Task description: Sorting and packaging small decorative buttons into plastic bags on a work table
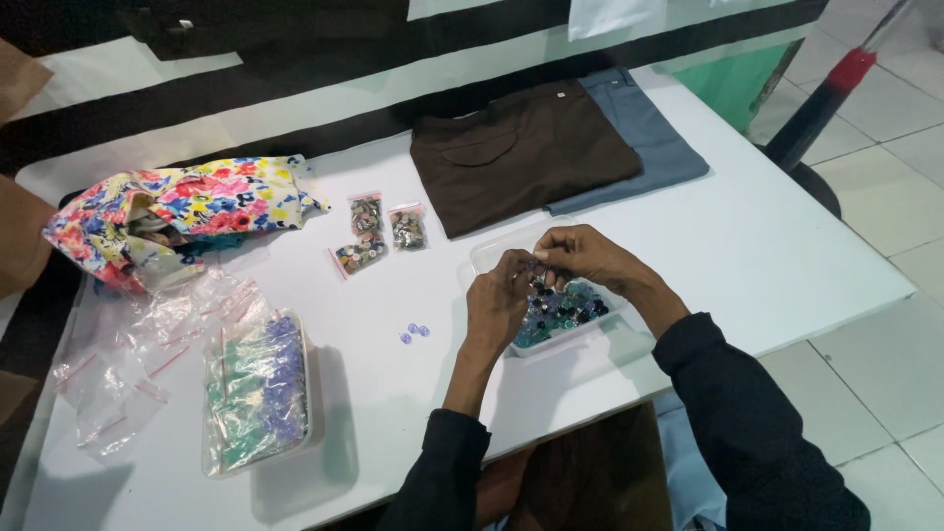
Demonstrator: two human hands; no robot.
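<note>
Fingers of our left hand (499, 300) and right hand (582, 258) pinch small beads together over the clear plastic tray of dark and blue beads (489, 255) on the white table (767, 246).

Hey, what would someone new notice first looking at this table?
Probably both hands, left hand and right hand, meeting over a clear tray of dark and teal buttons near the table's front edge. Next, the bright floral fabric at far left, then the folded brown garment at the back.
</note>
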